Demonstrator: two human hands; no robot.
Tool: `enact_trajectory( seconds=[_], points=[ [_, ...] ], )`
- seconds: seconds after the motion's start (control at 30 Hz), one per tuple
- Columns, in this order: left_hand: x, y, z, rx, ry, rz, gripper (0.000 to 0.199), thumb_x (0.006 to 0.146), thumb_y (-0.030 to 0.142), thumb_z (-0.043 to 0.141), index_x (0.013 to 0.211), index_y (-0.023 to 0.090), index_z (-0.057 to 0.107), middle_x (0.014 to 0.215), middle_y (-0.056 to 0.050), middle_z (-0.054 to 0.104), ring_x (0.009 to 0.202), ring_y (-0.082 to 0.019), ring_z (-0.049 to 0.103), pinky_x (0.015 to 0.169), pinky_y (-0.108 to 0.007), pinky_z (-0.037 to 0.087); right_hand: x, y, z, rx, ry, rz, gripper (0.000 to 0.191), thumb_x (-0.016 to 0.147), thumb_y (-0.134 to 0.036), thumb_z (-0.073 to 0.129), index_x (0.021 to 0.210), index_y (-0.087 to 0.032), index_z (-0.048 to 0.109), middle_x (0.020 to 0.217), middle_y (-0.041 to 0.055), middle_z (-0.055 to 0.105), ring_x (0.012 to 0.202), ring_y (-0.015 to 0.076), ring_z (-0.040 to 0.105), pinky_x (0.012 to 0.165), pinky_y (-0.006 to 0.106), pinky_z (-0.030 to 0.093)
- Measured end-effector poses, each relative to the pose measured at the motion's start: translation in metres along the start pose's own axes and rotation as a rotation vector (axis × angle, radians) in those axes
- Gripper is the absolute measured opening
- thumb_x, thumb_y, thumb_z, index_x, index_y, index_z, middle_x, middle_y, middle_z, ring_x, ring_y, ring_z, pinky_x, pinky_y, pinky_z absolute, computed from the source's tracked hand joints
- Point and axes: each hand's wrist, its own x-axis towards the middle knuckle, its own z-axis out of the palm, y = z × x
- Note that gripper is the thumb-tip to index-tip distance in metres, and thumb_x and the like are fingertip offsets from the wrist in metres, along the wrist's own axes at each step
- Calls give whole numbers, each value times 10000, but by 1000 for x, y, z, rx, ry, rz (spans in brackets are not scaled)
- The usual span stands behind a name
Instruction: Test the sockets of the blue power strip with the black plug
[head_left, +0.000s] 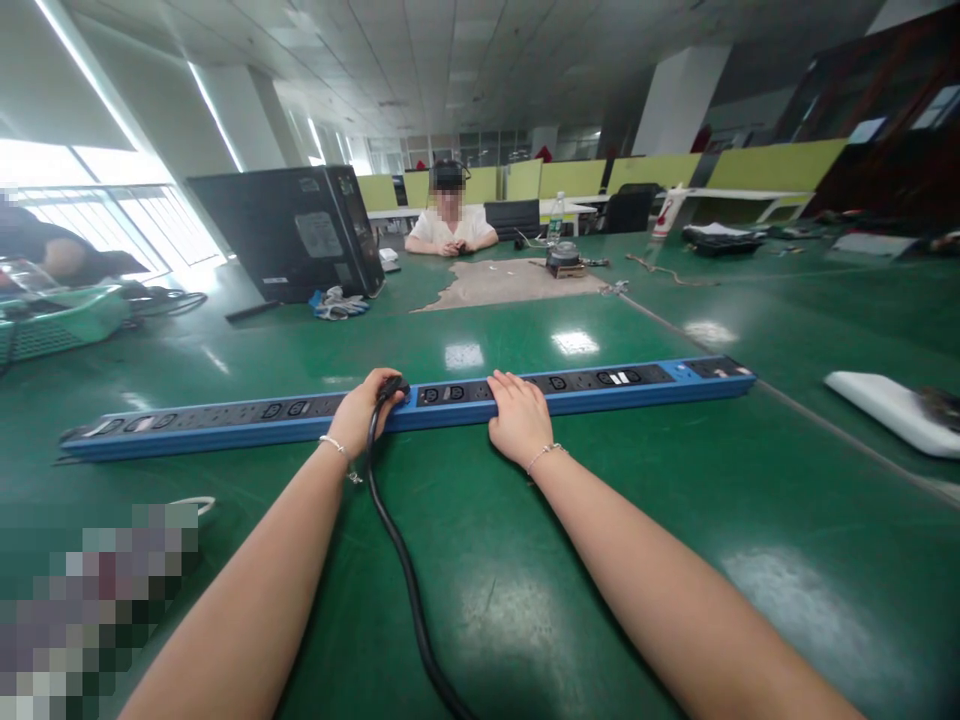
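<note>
A long blue power strip point(450, 412) with black sockets lies across the green table. My left hand point(361, 415) is closed around a black plug point(395, 386) at the strip, left of its middle. From the plug a black cable point(405, 560) runs down toward the bottom edge. Whether the plug sits in a socket I cannot tell. My right hand point(520, 415) rests on the strip just right of the middle, its fingers wrapped over the far side and the thumb at the near edge.
Behind the strip stand a black computer case point(292, 235), gloves point(337, 303) and a round metal part point(564, 258). A green basket point(67, 320) is at left, a white object point(889, 408) at right. Across the table sits a person point(450, 225).
</note>
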Motion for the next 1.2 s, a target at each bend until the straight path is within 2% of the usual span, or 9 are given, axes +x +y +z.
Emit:
enact_trajectory(
  seconds=[0.13,0.3,0.47,0.7,0.87,0.97,1.03,1.07,1.2],
  points=[
    [0,7,-2,163,-57,36,351,847,433,452,1137,251,528,968,-60,674,876,-217,635,764,-326,478,0,0,1,-1,12,1,560,721,-141,465,1279,-120,506,1365,73,483,1276,211,368,1071,375,212],
    [-5,13,-4,288,-73,-1,364,860,463,425,1154,279,536,974,-65,675,879,-229,632,745,-321,467,0,0,1,10,4,-1,567,721,-147,467,1286,-114,497,1372,79,475,1284,212,357,1075,380,210],
    [-10,14,-3,333,-26,-13,359,846,477,444,1136,295,549,968,-51,678,875,-222,632,733,-308,459,0,-2,0,15,-10,18,573,719,-154,473,1290,-122,491,1377,88,467,1291,218,347,1071,397,215],
    [-8,13,-1,342,-38,-18,350,838,475,450,1115,284,549,915,-59,676,847,-238,628,725,-330,456,0,-3,1,-16,-3,23,568,723,-160,466,1288,-108,496,1374,83,472,1280,219,362,1072,389,209],
    [-14,13,10,159,101,29,307,818,369,496,1089,236,554,957,-65,658,933,-222,594,816,-333,453,0,0,2,-15,9,-3,572,724,-148,470,1295,-124,487,1375,86,469,1281,219,361,1064,390,218],
    [-12,12,1,31,308,25,321,830,377,471,1098,211,531,1007,-64,637,946,-203,581,840,-324,452,0,1,3,-18,16,-8,572,719,-144,471,1291,-127,492,1365,85,481,1276,218,369,1059,386,226],
    [-9,4,-14,-14,448,2,353,837,403,453,1123,203,505,1065,-64,615,957,-191,578,861,-320,446,0,1,3,-21,21,-11,571,716,-145,470,1286,-129,497,1361,83,486,1272,219,374,1057,384,229],
    [-8,-3,-22,-16,463,-1,366,833,418,455,1124,203,503,1078,-63,610,963,-190,577,869,-319,443,1,1,3,-23,23,-13,570,715,-147,471,1284,-128,500,1360,83,487,1270,219,376,1057,382,230],
    [-12,-49,-49,26,346,-98,394,803,446,461,1119,215,504,1006,-50,641,926,-200,598,842,-325,457,1,2,3,-23,22,-17,567,715,-149,470,1280,-112,504,1356,84,492,1265,221,380,1054,377,235]
  ],
)
